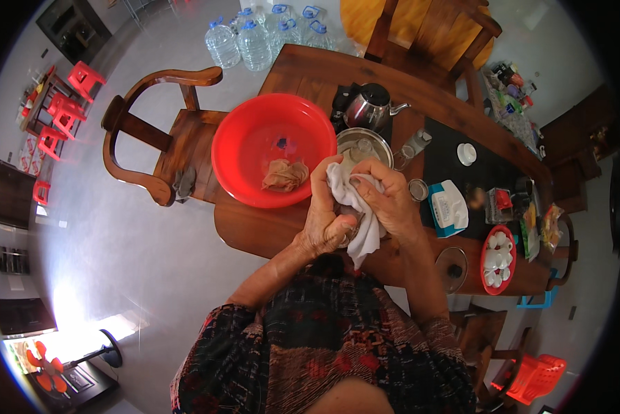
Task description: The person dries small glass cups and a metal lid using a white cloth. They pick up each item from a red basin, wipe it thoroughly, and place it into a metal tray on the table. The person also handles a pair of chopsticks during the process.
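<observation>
A wooden chair (185, 148) stands just left of the red basin (254, 138), and a brown cloth (286, 176) lies inside the basin. Right of the basin's near edge, the left hand (327, 217) curls closed around a bunched white cloth (352, 199); whether the folds wrap anything, I cannot tell. A metal bowl (357, 131) sits beside the basin's right rim. The right hand (392, 200), farther right of the basin, pinches the same cloth between thumb and bent fingers. Well right of the basin stands a tissue box (449, 207).
</observation>
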A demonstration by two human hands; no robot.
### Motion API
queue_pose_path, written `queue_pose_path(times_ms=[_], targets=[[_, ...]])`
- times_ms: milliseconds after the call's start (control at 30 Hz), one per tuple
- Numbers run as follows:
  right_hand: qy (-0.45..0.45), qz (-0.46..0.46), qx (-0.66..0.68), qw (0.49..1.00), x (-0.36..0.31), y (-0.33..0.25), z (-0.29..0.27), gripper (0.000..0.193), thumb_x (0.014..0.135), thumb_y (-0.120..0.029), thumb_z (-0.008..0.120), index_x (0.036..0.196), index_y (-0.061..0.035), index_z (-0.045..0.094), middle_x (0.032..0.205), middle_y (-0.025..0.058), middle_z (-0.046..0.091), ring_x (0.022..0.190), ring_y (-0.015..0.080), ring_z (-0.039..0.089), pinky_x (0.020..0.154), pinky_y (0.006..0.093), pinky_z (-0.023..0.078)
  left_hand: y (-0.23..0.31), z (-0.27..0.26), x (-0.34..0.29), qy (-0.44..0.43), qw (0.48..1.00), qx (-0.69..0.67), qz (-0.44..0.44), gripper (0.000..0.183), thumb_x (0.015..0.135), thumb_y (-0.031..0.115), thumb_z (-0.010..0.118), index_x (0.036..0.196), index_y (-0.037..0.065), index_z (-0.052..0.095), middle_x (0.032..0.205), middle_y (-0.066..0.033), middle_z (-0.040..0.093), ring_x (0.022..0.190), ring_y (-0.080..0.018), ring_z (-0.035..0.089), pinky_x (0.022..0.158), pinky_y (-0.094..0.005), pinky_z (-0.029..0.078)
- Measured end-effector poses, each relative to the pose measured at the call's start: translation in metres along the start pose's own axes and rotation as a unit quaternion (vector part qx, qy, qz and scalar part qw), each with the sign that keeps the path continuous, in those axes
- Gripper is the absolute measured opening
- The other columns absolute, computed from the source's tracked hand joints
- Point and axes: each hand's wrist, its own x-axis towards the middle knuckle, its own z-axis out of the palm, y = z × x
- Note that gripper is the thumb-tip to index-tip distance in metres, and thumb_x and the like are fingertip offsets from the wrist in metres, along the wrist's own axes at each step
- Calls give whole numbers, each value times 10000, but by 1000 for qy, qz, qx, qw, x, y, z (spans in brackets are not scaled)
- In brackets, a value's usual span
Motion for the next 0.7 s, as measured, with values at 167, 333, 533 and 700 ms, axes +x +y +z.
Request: queue_pose_path(times_ms=[167, 333, 533, 700], targets=[[167, -1, 104, 980, -3, 25, 16, 146, 915, -120, 559, 975, 8, 595, 883, 27, 607, 794, 68, 543, 685, 204, 445, 13, 13, 3, 35, 964, -215, -150, 811, 843, 378, 642, 1371, 43, 127, 1209, -151, 417, 1063, -190, 467, 894, -320, 422], [188, -3, 156, 970, 6, 49, 5, 152, 927, -118, 558, 1017, -7, 610, 857, 13, 621, 695, 50, 556, 594, 190, 466, 4, 15, 5, 71, 902, -290, -313, 658, 855, 225, 660, 1286, 71, 188, 1107, -142, 490, 884, -149, 533, 659, -275, 496], [236, 15, 230, 944, 14, 45, 12, 178, 928, -82, 528, 1076, -5, 589, 928, 23, 615, 778, 69, 573, 651, 195, 470, -7, 13, 5, 140, 864, -344, -339, 392, 924, 338, 508, 1165, 34, 447, 1087, -110, 549, 947, -231, 581, 806, -346, 500], [234, -181, -217, 930, -9, 38, 40, 276, 862, -93, 559, 1126, -12, 543, 1123, 178, 453, 1025, 290, 458, 874, 372, 391, 13, 12, 25, 135, 829, -428, -332, 526, 943, 501, 403, 1214, 59, 495, 1133, -87, 573, 1022, -208, 569, 870, -335, 482]])
